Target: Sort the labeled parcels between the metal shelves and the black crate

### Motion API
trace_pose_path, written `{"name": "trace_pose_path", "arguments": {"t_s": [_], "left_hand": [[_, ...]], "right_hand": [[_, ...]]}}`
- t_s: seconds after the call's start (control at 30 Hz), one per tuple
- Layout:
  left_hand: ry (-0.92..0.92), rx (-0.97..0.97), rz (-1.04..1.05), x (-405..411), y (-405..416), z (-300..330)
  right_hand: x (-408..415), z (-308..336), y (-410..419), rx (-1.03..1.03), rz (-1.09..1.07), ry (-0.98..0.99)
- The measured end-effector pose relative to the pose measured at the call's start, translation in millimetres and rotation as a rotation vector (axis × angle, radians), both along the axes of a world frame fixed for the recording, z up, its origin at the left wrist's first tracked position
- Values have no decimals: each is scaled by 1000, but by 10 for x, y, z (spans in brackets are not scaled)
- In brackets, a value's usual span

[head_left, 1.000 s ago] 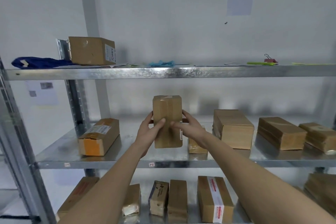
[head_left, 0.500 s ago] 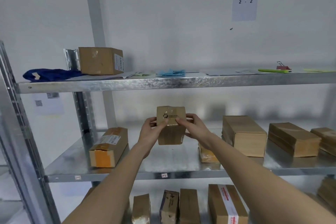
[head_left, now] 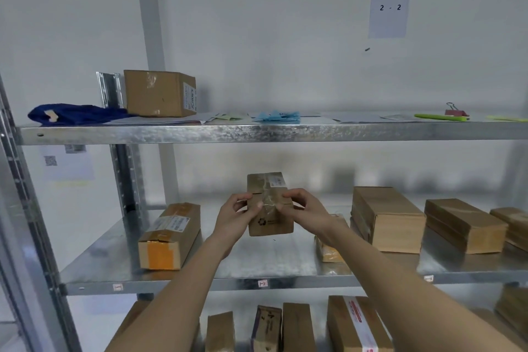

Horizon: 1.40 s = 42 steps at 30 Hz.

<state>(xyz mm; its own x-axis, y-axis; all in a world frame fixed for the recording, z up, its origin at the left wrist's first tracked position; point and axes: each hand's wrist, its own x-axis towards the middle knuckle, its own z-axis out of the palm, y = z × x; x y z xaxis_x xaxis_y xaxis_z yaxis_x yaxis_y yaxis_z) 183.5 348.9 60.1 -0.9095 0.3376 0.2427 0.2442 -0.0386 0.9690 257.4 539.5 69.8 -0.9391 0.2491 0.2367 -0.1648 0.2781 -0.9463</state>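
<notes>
White wall and galvanized metal shelves (head_left: 274, 133) fill our view. Between us and the middle shelf, our left hand (head_left: 234, 216) and right hand (head_left: 307, 210) hold a small brown cardboard parcel (head_left: 270, 204) taped with clear film, each grip pinching one side, thumbs pressed on its front face above a recycling mark. Left of our grip lies a long brown box with orange tape (head_left: 170, 234); to the right, plain brown cartons (head_left: 387, 218) rest on the same shelf. Above our grip, a cube-shaped cardboard box (head_left: 160, 93) sits beside a dark blue cloth (head_left: 77, 114).
</notes>
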Motion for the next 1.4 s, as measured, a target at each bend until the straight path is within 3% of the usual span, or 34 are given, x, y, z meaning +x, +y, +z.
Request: {"name": "trace_pose_path", "arguments": {"t_s": [0.23, 1.07, 1.4], "left_hand": [[19, -24, -18, -101, 32, -249], [-125, -171, -39, -713, 121, -1142], [61, -308, 67, -666, 114, -811]], "right_hand": [[-133, -264, 30, 56, 56, -17], [-748, -1235, -3, 62, -48, -203], [-601, -877, 68, 224, -98, -215]]}}
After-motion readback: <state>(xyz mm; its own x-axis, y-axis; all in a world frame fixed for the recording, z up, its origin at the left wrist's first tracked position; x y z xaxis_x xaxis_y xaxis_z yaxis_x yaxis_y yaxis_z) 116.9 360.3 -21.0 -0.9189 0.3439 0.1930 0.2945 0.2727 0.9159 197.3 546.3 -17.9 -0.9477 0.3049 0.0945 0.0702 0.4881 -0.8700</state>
